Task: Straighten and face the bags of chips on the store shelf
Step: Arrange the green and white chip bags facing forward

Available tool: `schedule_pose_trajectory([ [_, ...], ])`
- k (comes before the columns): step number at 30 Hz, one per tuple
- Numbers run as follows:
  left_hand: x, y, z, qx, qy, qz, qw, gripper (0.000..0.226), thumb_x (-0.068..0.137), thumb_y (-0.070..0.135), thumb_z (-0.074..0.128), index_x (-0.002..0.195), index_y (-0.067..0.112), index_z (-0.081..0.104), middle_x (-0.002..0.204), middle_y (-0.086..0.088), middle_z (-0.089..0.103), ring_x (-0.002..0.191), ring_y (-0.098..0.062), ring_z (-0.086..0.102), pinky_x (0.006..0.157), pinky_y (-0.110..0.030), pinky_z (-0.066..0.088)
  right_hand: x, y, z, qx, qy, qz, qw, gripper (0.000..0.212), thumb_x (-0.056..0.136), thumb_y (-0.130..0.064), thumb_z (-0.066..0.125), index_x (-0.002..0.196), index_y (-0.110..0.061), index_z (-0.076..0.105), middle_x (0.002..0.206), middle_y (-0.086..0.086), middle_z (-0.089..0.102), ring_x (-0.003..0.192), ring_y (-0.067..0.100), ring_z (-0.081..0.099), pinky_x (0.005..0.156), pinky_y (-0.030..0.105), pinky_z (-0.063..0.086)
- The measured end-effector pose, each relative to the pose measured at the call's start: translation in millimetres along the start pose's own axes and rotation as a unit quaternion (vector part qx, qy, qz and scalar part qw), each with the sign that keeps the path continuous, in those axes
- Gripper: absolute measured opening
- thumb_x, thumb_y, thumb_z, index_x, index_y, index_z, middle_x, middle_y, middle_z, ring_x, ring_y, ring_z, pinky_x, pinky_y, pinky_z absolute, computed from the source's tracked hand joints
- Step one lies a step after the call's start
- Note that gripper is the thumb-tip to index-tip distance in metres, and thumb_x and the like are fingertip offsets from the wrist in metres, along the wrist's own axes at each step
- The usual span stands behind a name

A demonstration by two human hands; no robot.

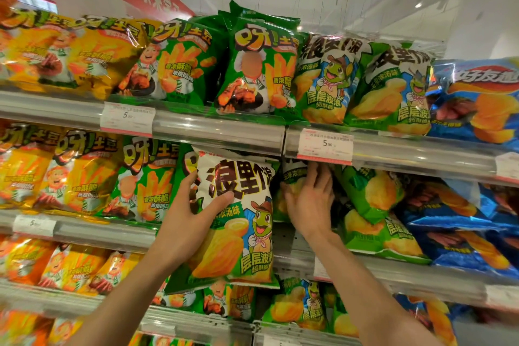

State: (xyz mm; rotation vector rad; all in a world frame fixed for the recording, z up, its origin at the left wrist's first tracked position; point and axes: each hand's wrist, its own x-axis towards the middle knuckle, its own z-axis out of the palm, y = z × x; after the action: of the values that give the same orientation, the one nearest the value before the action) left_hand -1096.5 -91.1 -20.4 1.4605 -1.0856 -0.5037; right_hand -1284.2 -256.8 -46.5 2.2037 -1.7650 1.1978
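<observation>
Both forearms reached up from the lower frame toward the middle shelf (393, 267). Left hand (193, 213) curled around the left edge of a white-and-green chip bag (238, 233) at centre frame, thumb pressed across its front, bag held upright before the shelf. Right hand (311, 202) spread, fingers straight, pressed on a green bag (295, 177) further back. Price tags (325, 144) read 5.90.

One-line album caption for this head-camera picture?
Left hand holds a frog-mascot chip bag while right hand reaches into the shelf.
</observation>
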Motion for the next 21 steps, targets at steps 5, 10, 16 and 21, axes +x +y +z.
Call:
schedule_pose_trajectory([
  [5,-2,-2,-2,0.003,-0.01,0.012,1.0,0.097,0.071,0.063,0.067,0.154,0.035,0.026,0.135,0.012,0.045,0.117,-0.003,0.04,0.102,-0.034,0.036,1,8,22,-0.013,-0.101,0.002,0.995,0.086,0.095,-0.067,0.035,0.158,-0.019,0.002,0.164,0.011,0.0,0.152,0.033,0.001,0.12,0.062,0.011],
  [10,-1,-5,-3,0.002,-0.009,0.019,1.0,0.096,0.073,0.063,0.067,0.154,0.035,0.025,0.149,0.006,0.044,0.121,-0.002,0.037,0.108,-0.038,0.035,0,15,10,0.026,-0.14,0.011,0.99,0.083,0.093,-0.047,0.053,0.157,-0.027,0.003,0.163,0.005,-0.01,0.151,0.039,0.005,0.116,0.064,0.024],
  [16,0,-5,-1,0.009,-0.011,0.018,1.0,0.098,0.072,0.064,0.067,0.155,0.035,0.024,0.146,0.008,0.044,0.121,-0.003,0.037,0.109,-0.04,0.036,-3,13,14,0.015,-0.07,0.023,0.997,0.086,0.089,-0.03,0.067,0.156,-0.019,0.014,0.158,0.017,0.011,0.139,0.044,0.031,0.107,0.054,0.042],
  [21,0,-5,2,0.006,-0.019,0.019,1.0,0.094,0.074,0.061,0.068,0.153,0.035,0.026,0.125,0.018,0.045,0.115,-0.003,0.044,0.104,-0.035,0.04,5,15,17,0.04,-0.09,0.044,0.994,0.086,0.09,-0.036,0.067,0.156,-0.018,0.016,0.159,0.017,0.009,0.143,0.043,0.026,0.114,0.054,0.033],
])
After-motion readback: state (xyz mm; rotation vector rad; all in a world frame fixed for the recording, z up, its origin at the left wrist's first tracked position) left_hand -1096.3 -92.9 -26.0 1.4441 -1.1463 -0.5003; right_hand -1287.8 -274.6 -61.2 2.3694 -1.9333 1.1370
